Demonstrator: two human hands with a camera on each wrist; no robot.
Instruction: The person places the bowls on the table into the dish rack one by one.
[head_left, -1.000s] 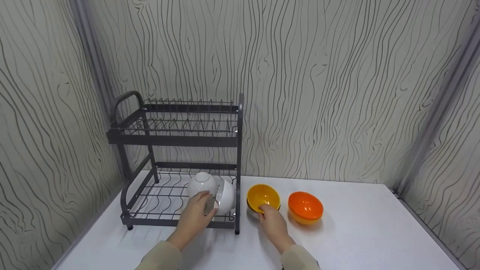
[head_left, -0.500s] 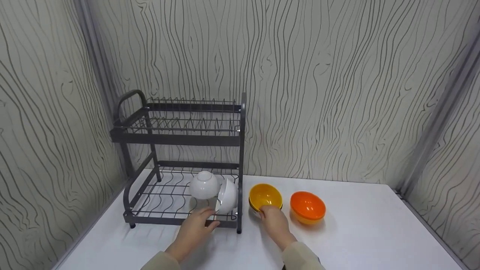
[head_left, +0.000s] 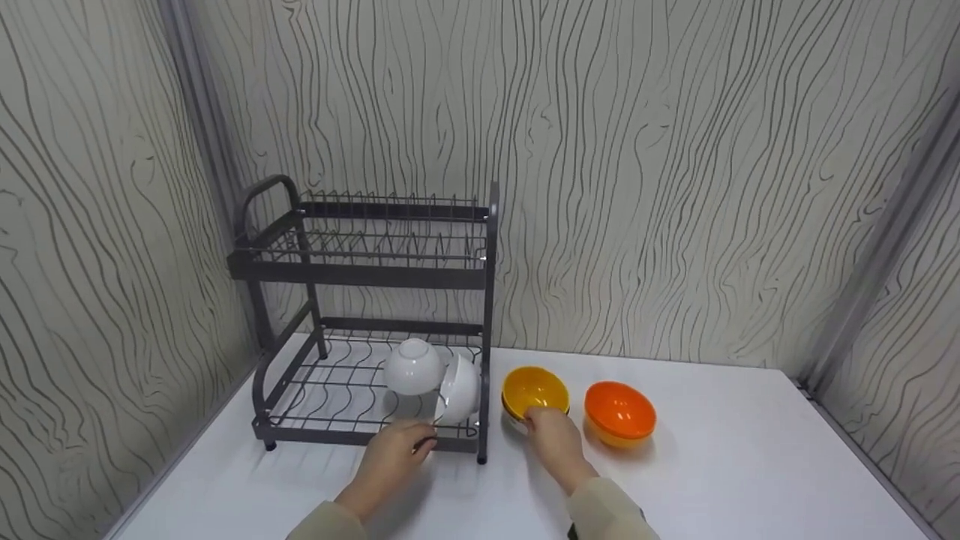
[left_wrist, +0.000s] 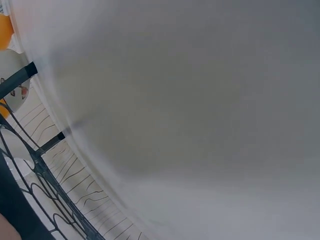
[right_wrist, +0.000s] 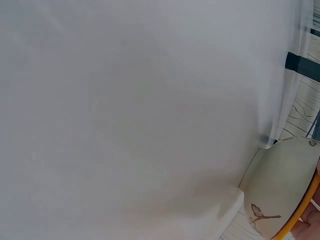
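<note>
My left hand [head_left: 394, 457] is at the lower front rail of the dark dish rack [head_left: 360, 274], index finger and thumb on either side of the rail. Just behind it on the lower tier are two white bowls. One bowl [head_left: 414, 367] lies upside down; the other bowl [head_left: 461, 390] stands on its side against the rack's right end. My right hand [head_left: 559, 446] pinches the near rim of a yellow bowl [head_left: 536, 388], which is nested in a white bowl [right_wrist: 280, 185] with a brown leaf pattern. Its fingers [right_wrist: 307, 225] show at the rim in the right wrist view.
Right of my right hand, an orange bowl [head_left: 621, 409] sits tilted in a yellow-orange bowl [head_left: 628, 441] on the white table [head_left: 720, 465]. The rack's upper tier has upright wire dividers [head_left: 405, 244]. Patterned wall panels [head_left: 675, 187] close off the back and sides.
My left hand has come away from the white bowls, down and towards me to the rack's front rail. My right hand keeps its pinch on the yellow bowl. The head view has shifted slightly.
</note>
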